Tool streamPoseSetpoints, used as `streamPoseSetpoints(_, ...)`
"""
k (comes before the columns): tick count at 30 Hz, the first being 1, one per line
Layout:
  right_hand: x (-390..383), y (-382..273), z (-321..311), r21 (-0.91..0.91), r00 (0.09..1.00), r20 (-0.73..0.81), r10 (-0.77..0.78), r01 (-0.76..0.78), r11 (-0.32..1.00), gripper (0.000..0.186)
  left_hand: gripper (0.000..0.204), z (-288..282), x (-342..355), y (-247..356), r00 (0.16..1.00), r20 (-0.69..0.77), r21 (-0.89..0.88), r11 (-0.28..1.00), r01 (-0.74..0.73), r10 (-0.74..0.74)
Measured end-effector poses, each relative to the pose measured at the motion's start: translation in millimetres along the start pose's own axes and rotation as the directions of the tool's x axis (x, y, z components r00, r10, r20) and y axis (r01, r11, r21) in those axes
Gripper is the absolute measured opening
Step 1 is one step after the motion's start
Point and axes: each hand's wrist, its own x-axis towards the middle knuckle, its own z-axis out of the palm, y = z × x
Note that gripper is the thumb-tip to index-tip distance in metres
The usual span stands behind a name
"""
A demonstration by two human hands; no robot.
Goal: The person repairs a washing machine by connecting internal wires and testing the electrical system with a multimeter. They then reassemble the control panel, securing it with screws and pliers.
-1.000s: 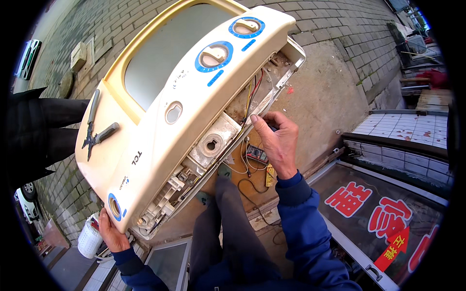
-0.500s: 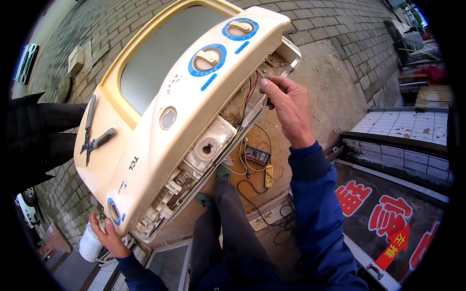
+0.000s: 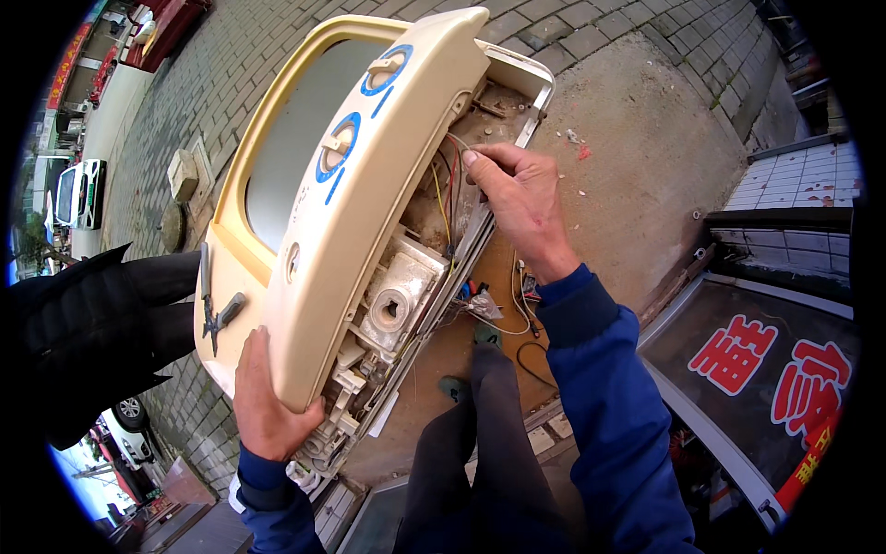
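A cream washing machine control panel (image 3: 374, 235) with two blue-ringed knobs is tilted up, baring the dirty compartment underneath. My left hand (image 3: 268, 406) grips its near left edge, fingers on the top face and thumb at the open front edge. Over the far part of the opening, my right hand (image 3: 526, 198) pinches a thin whitish wire (image 3: 459, 141) between thumb and forefinger; its end is hidden by the fingers. Red, yellow and dark wires (image 3: 448, 208) run beside it. A whitish plastic block (image 3: 397, 300) with a round hole sits nearer me in the compartment.
Grey-handled pliers (image 3: 221, 314) lie on the machine's top at left. A person in dark clothes (image 3: 101, 314) stands beyond them. On the ground are a partly hidden multimeter (image 3: 530, 285) and cables (image 3: 533, 360). A glazed sign panel (image 3: 738, 369) stands at right.
My left hand has moved from beside the panel's near left corner onto its edge. The panel's front now faces more sideways, showing more of the compartment. My right hand still pinches the wire.
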Motion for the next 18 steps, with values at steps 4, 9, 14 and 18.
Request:
streamPoseSetpoints(4,-1.5,0.3,2.8,0.042,0.999,-0.027,-0.029,0.030,0.999,0.025,0.102,-32.5,17.8,-0.9,0.985,0.174,-0.217,0.975,0.048,-0.010)
streamPoseSetpoints(9,-0.3,-1.1,8.5,0.071,0.994,-0.059,-0.090,0.094,0.993,0.024,0.095,-54.1,25.1,-22.6,0.926,0.379,-0.222,0.970,0.095,-0.004)
streamPoseSetpoints(14,-1.8,8.9,9.8,0.094,0.985,-0.127,-0.113,0.125,0.988,0.023,0.095,-55.3,25.7,-35.0,0.911,0.407,-0.307,0.930,0.202,-0.063)
streamPoseSetpoints(18,-4.7,13.5,7.3,0.136,0.980,-0.123,-0.155,0.171,0.976,0.025,0.088,-53.5,26.4,-36.9,0.910,0.408,-0.319,0.922,0.219,-0.075)
